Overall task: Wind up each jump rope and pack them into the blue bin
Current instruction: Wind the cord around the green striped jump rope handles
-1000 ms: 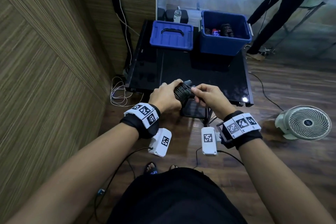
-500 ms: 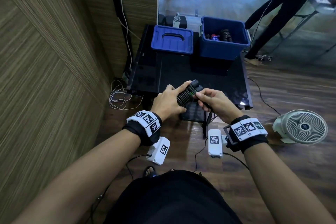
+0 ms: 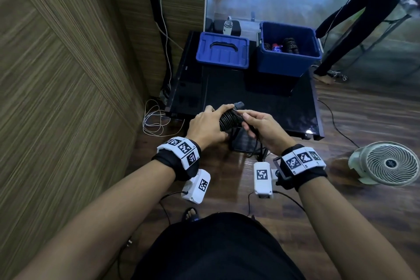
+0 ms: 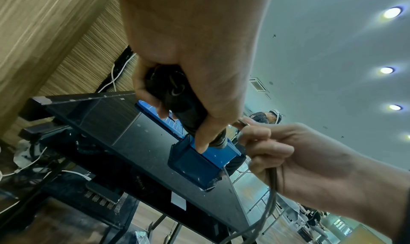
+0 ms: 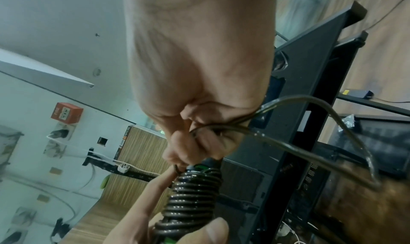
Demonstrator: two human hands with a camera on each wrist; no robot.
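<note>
We note the left hand [image 3: 205,124] curled round the jump rope [image 3: 229,118] (coiled on its handles); the right hand [image 3: 264,128] pinches its loose cord [image 5: 310,153].

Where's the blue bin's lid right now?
In the head view the lid lies flat at the far edge of the black table, immediately left of the open blue bin.
</note>
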